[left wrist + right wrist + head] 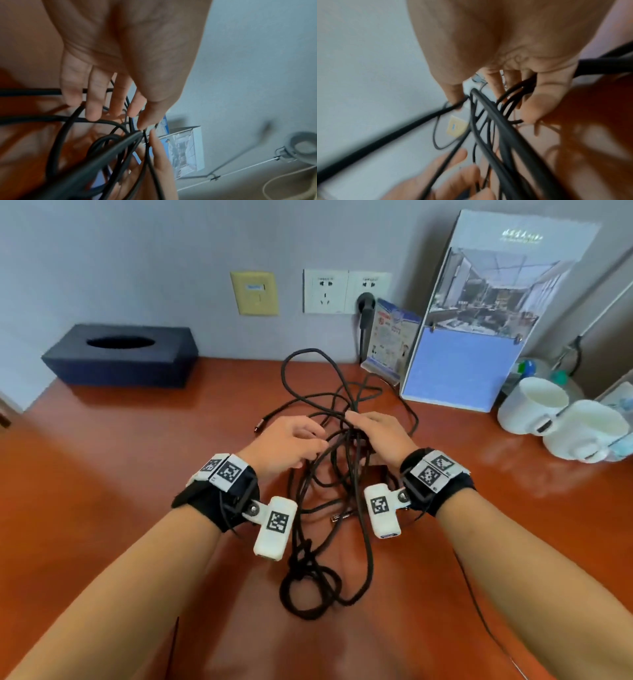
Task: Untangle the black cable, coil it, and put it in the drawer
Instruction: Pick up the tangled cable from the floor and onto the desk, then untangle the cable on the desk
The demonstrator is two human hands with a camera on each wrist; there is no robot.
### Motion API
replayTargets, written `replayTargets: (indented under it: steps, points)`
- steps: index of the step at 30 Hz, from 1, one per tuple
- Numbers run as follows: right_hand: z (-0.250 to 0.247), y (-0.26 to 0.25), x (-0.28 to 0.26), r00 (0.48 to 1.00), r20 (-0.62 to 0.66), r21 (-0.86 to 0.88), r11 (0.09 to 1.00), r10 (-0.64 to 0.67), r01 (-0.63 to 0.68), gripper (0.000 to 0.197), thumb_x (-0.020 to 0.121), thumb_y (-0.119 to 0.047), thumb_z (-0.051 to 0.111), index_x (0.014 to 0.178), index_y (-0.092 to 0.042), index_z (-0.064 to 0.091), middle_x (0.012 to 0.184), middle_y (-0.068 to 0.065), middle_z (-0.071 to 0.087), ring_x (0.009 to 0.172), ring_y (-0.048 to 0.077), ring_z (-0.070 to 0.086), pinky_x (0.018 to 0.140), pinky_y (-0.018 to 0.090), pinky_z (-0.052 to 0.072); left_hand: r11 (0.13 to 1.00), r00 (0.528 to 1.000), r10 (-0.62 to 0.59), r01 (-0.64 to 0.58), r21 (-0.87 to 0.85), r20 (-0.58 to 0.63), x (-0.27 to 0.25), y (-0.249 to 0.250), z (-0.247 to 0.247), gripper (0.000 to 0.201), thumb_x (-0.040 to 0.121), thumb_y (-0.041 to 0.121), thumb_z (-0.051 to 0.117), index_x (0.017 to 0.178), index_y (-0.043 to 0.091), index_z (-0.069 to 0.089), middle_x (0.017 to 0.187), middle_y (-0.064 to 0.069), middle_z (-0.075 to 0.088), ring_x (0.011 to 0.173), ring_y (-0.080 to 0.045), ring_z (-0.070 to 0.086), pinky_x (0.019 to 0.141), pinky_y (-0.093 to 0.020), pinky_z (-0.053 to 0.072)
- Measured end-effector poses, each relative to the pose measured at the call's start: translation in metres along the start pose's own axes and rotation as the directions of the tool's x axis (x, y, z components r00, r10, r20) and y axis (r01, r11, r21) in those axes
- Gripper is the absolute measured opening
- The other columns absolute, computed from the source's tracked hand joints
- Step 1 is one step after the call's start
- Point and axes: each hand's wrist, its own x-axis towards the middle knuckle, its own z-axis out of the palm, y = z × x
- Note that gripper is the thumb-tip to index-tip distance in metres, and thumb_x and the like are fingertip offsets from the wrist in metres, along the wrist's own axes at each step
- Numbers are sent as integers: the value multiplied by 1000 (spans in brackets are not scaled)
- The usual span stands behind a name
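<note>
Likely a hotel room: polished wooden desk [102,474], brochure stand [479,320], two mugs [561,419], tissue box [120,354]

I am seeing one black cable [346,419], two hands, two white mugs [534,405], one tissue box [120,356], two leaflets [479,313] and three wall plates [325,290].

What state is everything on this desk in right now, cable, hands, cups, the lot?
black cable: tangled, uncoiled, lying on the desk.
left hand: fingers in the strands, pinching one.
right hand: grips a bunch of strands.
tissue box: slot open, no tissue showing.
two white mugs: upright, look empty.
wall plug: plugged in.
</note>
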Motion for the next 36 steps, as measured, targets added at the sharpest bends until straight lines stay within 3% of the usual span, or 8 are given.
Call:
replayTargets:
  steps: [3,7,12,16,19,22,25,36]
  points:
    - [-8,15,-4,995,-41,171,982,88,-79,43,89,-53,62,114,-18,66,105,-5,68,93,7,62,57,28,49,991,990,37,-54,-120,-138,-14,-11,0,18,91,17,70,109,13,68,105,-8,72,87,-17,74,77,-28,56]
    - [-20,29,-13,980,-169,376,926,103,-32,39,91,-43,61,118,-15,62,115,1,63,103,17,62,41,26,44,977,985,39,-73,-201,-169,-38,-12,0,15,92,22,68,106,17,69,99,-6,73,93,-20,74,80,-34,58]
    - [-34,45,-43,996,-71,488,873,56,-14,13,94,-24,58,99,-14,63,90,2,68,66,13,59,44,22,41,980,993,17,-39,-196,-115,-58,-13,23,12,92,25,69,102,19,70,100,-9,73,94,-25,74,78,-36,54]
    - [-32,54,-61,994,54,318,946,-90,68,7,95,-15,59,93,-12,65,85,6,70,66,14,61,44,20,42,992,977,26,-51,-112,-211,-63,-4,37,18,93,23,68,109,15,69,108,-15,73,92,-23,74,65,-29,53]
    - [-23,59,-68,977,145,212,969,-159,127,5,90,-8,65,91,-13,68,88,11,72,74,15,64,58,24,48,998,969,38,-50,-43,-246,-68,-4,41,22,92,24,69,113,17,67,108,-13,73,92,-22,74,52,-21,45]
    - [-21,60,-73,944,192,33,963,-268,267,12,82,-3,72,88,-13,70,94,10,75,79,11,66,71,23,51,998,962,70,-67,17,-264,-72,-6,44,23,91,22,71,113,20,65,113,-11,70,85,-16,75,66,-28,47]
    - [-23,63,-75,911,237,-156,912,-338,379,18,76,-1,77,86,-15,71,88,-2,75,78,4,67,74,14,50,996,966,84,-82,20,-245,-73,-12,47,28,93,17,69,119,20,62,116,-9,65,84,-16,76,56,-17,49]
    - [-22,70,-67,897,335,-331,855,-289,400,29,72,1,82,85,-22,69,90,-6,67,79,4,59,73,15,48,996,978,83,-78,31,-190,-51,-21,42,19,94,21,66,112,17,66,106,-7,73,85,-16,74,74,-29,53]
